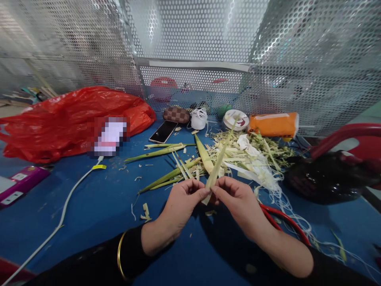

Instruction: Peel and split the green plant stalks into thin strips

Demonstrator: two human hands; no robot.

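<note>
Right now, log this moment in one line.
left hand: pinching husk | right hand: pinching same husk | plant scraps: piled beyond hands

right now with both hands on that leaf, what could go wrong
The leaf looks thin, and the left hand and right hand pinch it only near its lower end, so it might split or slip.

Loose string trails close to the right sleeve and could snag on it.

The white cable lies left of the left forearm; a wide sweep might tug it.
</note>
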